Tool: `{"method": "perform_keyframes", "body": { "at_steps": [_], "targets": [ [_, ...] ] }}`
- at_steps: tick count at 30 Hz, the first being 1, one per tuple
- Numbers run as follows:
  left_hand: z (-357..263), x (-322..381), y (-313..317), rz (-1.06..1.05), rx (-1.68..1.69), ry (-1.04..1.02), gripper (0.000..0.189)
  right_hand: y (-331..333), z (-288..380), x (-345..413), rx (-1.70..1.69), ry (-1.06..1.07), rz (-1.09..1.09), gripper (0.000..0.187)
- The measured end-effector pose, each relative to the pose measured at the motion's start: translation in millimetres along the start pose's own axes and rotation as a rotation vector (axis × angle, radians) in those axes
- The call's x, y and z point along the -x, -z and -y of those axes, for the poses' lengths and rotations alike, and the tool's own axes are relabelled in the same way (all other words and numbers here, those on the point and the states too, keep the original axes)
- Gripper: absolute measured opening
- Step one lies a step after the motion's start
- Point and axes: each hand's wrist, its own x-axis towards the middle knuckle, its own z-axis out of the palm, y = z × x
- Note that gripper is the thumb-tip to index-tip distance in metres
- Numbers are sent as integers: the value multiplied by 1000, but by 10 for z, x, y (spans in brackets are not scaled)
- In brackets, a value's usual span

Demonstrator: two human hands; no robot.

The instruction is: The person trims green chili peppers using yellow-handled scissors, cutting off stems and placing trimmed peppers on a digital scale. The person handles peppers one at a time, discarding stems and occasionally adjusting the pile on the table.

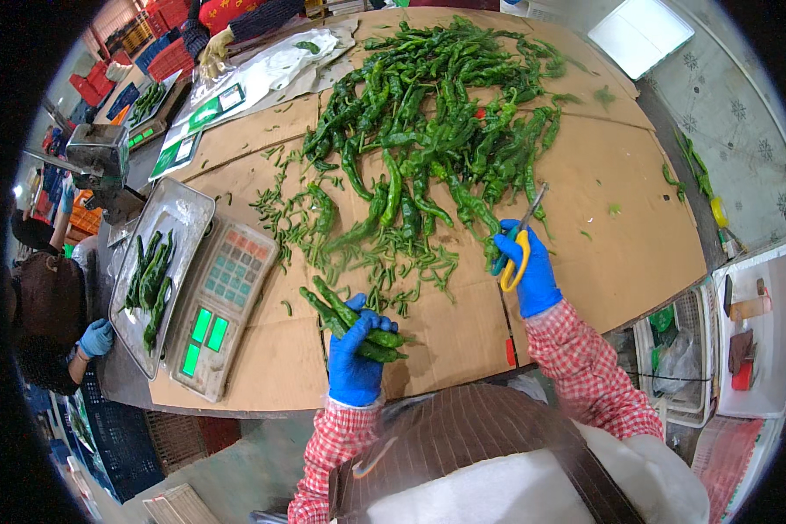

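Observation:
My left hand (357, 367), in a blue glove, is closed around a few long green chili peppers (331, 304) above the near side of the cardboard-covered table (445, 334). Scissors (516, 262) with yellow and teal handles sit in my gloved right hand (536, 278), their metal blades pointing away from me. One green pepper (475, 206) from the pile reaches to the right fingertips; whether they pinch it I cannot tell. Beyond both hands spreads a large heap of green peppers (432, 118). Short cut stems (386, 275) lie scattered between the heap and my left hand.
On the left stands a digital scale (219, 321) with several peppers (150, 275) on its metal pan (187, 203). Another person's gloved hand (96, 338) is at the table's left edge, and one more gloved hand (216, 52) at the far left. White bins (760, 334) stand at right.

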Motion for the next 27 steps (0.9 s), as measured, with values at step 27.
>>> {"method": "perform_keyframes", "body": {
  "at_steps": [27],
  "targets": [
    [-217,-67,17,-105,182,-171,41,-276,183,766,639,106,605,43]
  ]
}}
